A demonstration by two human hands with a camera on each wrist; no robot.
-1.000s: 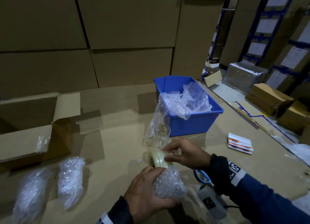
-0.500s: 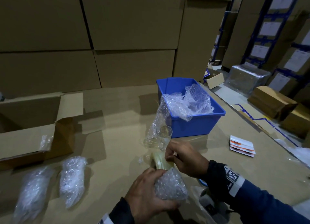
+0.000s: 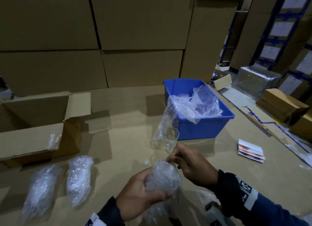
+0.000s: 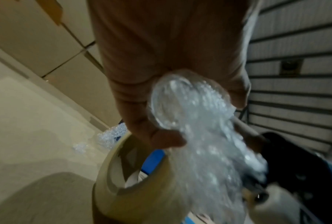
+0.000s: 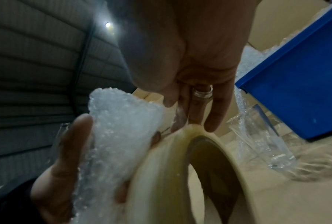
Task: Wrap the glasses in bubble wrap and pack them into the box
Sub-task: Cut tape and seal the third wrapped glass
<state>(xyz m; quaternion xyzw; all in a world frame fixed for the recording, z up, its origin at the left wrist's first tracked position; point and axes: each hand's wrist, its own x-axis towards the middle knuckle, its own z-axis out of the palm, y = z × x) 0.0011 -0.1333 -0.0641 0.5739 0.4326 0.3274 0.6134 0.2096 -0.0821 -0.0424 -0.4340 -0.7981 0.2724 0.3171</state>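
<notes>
Gripping the bubble-wrapped clear glass, the left hand has raised it; right-hand fingers pinch tape, roll now hidden behind it, sealing underway.

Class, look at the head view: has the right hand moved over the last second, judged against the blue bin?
Yes, slightly. The right hand has lifted and its fingertips now reach the foot of the bare glass, nearer the blue bin, while the left hand holds the wrapped glass.

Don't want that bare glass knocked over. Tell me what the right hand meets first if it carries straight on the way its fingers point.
Probably the cream roll of packing tape: the right hand already has its fingertips at the rim. The clear unwrapped glass stands beyond, nearer the blue plastic bin; depth unclear.
</notes>
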